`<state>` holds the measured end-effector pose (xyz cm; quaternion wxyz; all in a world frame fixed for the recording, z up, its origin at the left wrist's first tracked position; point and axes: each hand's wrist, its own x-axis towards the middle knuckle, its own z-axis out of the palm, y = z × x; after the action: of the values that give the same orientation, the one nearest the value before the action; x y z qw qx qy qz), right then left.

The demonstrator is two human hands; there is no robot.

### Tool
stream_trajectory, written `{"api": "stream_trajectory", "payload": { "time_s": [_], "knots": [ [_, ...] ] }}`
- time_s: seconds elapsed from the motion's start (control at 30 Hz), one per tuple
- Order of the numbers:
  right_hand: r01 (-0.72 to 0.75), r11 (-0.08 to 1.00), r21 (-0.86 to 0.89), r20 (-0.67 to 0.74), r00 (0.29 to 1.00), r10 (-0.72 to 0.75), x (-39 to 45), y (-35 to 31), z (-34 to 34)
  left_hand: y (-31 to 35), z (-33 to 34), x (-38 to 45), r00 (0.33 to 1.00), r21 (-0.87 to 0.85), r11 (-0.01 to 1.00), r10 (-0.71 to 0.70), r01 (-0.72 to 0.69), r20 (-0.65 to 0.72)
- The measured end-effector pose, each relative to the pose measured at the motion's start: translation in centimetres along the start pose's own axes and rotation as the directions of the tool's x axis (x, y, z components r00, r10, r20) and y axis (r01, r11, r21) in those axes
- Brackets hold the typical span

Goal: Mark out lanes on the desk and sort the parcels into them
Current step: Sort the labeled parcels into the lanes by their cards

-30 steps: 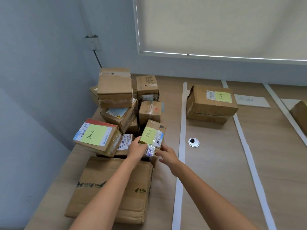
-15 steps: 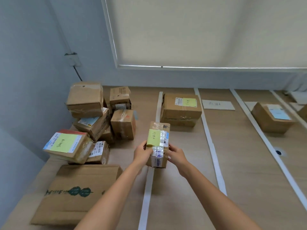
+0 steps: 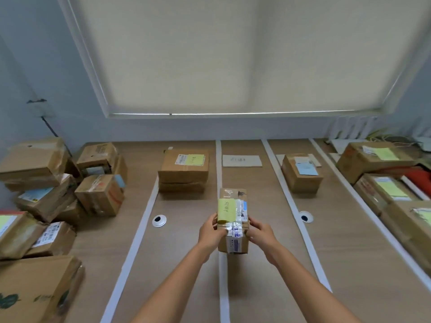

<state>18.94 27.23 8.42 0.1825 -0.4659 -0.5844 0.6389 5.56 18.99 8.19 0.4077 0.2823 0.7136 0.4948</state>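
A small cardboard parcel (image 3: 232, 208) with a yellow note and clear tape is held above the desk (image 3: 261, 229), over a white tape strip (image 3: 218, 164). My left hand (image 3: 210, 231) grips its left side and my right hand (image 3: 260, 231) grips its right side. White strips divide the desk into lanes. One lane holds a flat parcel (image 3: 183, 169) with a yellow note, the lane to its right a paper label (image 3: 241, 160), and another a small box (image 3: 302, 173) with a blue note.
A heap of unsorted parcels (image 3: 60, 187) fills the desk's left end against the wall. Several boxes (image 3: 382, 178) with yellow notes stand at the right. Two round cable grommets (image 3: 159, 220) (image 3: 306, 216) sit in the desk. A blind-covered window is behind.
Both hands have lifted the small parcel off the left heap and carried it rightward over the lanes. My view has swung right, bringing the right-hand lanes and boxes into sight.
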Motion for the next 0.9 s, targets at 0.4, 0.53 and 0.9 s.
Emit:
{"api": "stream_trajectory", "payload": {
  "time_s": [0.4,0.53,0.9],
  "knots": [
    [-0.064,0.998,0.011,-0.035,0.997,0.065,2.5,5.2,-4.9,-2.5,6.5,1.6,0.989,-0.037,0.989,-0.147,0.146,-0.013],
    [-0.061,0.998,0.012,-0.080,0.995,0.062,4.8,5.0,-4.8,-2.4,6.3,3.9,0.984,-0.092,0.982,-0.168,0.162,-0.060],
    [0.007,0.999,0.034,-0.214,0.977,0.000,16.0,2.2,-4.0,-0.3,5.8,16.1,0.976,-0.132,0.982,-0.156,0.136,-0.153]
  ]
}}
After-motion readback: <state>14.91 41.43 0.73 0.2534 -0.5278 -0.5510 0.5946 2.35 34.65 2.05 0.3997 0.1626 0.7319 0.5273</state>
